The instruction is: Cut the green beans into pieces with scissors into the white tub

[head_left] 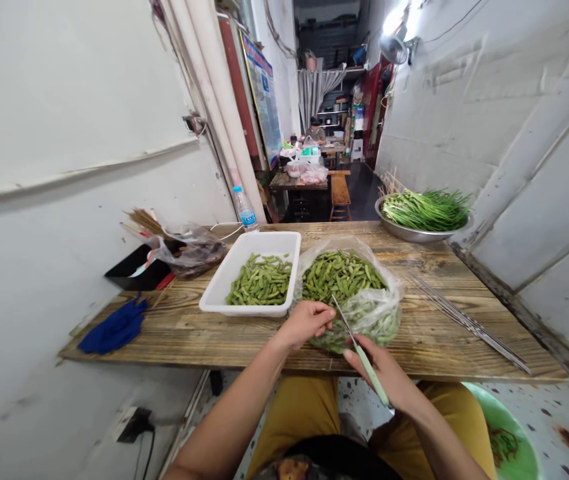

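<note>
My right hand (382,370) is closed around a small knife (370,373) with a pale green handle, its narrow blade pointing up and away toward the left. Close to the blade, my left hand (310,325) has its fingers curled in a pinch; what they hold, if anything, is hidden. Both hands are at the near side of a clear plastic bag (382,303) full of green soybean pods (339,273). To its left stands a white plastic tub (212,297) with more green pods (260,280) in it.
A metal bowl (414,235) of green stalks stands at the back right of the wooden table (174,340), with metal skewers (469,323) nearer. At left are a water bottle (246,212), black tray (137,270) and blue cloth (114,327). A green basin (519,420) sits on the floor.
</note>
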{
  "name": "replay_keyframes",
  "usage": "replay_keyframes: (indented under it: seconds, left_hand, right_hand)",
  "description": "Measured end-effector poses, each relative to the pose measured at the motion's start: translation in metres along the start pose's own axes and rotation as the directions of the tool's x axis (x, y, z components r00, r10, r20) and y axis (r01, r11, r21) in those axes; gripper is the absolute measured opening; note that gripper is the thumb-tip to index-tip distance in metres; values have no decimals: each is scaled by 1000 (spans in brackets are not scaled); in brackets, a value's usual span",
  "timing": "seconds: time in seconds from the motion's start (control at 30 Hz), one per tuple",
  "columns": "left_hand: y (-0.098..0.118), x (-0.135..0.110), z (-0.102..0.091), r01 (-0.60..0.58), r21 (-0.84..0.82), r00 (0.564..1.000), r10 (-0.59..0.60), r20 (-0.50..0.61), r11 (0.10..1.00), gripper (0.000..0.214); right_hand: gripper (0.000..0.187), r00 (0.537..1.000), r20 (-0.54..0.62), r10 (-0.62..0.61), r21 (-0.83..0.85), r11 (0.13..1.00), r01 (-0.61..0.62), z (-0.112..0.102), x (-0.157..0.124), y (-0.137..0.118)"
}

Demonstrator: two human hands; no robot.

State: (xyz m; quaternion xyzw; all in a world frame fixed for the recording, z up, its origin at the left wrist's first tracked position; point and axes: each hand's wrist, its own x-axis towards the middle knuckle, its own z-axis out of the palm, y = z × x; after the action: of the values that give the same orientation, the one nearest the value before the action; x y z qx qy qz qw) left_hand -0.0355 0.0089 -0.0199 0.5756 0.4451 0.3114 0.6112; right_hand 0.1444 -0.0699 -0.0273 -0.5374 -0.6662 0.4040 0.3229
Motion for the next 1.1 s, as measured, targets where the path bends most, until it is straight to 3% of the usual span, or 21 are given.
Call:
replay_keyframes:
  seconds: [0.27,0.37,0.43,0.57,0.67,0.8,1.1]
  left_hand:
    - [-1,-1,-1,15,-39,1000,-15,21,999,31]
    - [-1,0,-2,30,-134,999,-25,43,991,31]
    - [-1,2,-2,66,-232,997,-53,62,971,33]
    - [-5,8,0,20,-397,996,-53,-73,917,39]
    - [-9,11,5,-18,-527,985,-75,-155,850,42]
    - [-11,11,14,15,-592,985,-115,-132,806,41]
    - [-4,1,30,5,-497,974,-116,-192,868,39]
  right_hand:
    - [34,995,18,100,139,985,-102,5,4,13]
    - [36,973,75,216,257,939,-229,8,5,21]
    - [40,967,128,220,357,899,-252,10,5,24]
    - [40,978,160,133,520,831,-198,13,0,24]
    - [42,975,173,140,592,776,-217,16,-2,21]
    - [42,971,166,170,592,770,-236,16,0,14]
    - [37,982,109,155,537,822,-189,19,3,13]
